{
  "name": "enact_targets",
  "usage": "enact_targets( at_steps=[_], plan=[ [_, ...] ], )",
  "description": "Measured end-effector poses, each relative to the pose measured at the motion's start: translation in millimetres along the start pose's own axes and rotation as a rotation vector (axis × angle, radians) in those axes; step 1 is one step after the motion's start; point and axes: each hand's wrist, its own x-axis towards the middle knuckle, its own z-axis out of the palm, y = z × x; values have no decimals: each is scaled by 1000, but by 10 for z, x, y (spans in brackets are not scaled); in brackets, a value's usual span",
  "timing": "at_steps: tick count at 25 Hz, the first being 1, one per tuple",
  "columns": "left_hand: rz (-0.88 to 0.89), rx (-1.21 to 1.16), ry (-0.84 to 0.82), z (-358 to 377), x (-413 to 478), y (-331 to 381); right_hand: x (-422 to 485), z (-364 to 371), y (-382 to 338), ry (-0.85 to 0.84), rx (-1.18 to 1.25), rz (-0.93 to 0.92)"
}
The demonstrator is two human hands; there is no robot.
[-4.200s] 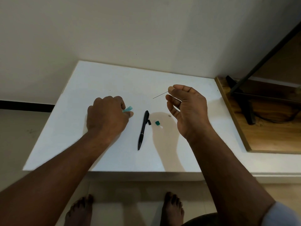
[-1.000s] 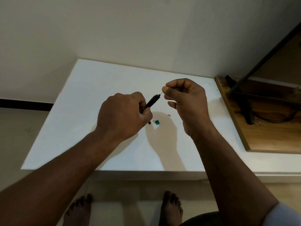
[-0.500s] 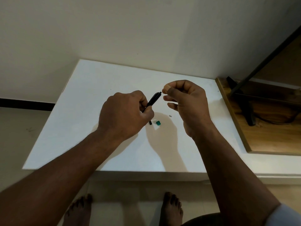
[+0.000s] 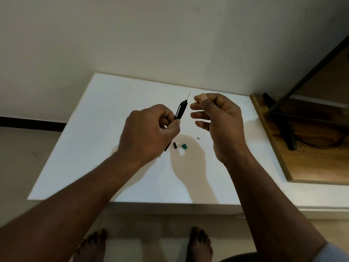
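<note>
Plainly the delicate part is the thin rod [image 4: 189, 95] that sticks out of the far end of the black pen [image 4: 181, 110]. The left hand [image 4: 149, 133] holds the pen above the middle of the white surface [image 4: 98, 148], its grip curled round the lower barrel with the thumb pressed against the side, so the pen stands tilted, its top leaning far and right. The right hand [image 4: 221, 120] hangs just beside the pen's top, to the right of it and not touching. Its grip is loosely curled, with the thumb near the forefinger, and nothing shows in it. Under the hands lie a small black piece [image 4: 174, 145], a green piece [image 4: 184, 146] just right of it and a tiny white bit [image 4: 198, 138] further right, all apart from the pen. The likely trouble, as I judge it, is that the rod seems only partly in. If the pen tips over, or the right hand pushes the rod off-line, it could bend, snap or slide out. A careless wrist coming down could also scatter the small pieces off the near edge onto the floor [image 4: 147, 233].
</note>
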Motion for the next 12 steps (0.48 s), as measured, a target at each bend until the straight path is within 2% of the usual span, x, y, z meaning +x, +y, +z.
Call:
enact_targets(
  at_steps=[3, 6, 12],
  plan=[
    [-33, -80, -26, -5, 6, 27, -27, -2, -16, -33, 4, -77],
    [-4, -59, -46, -12, -14, 41, -55, 11, -24, -69, -21, -158],
    [5, -45, -52, -24, -7, 44, -16, 23, -29, -40, -4, -147]
  ],
)
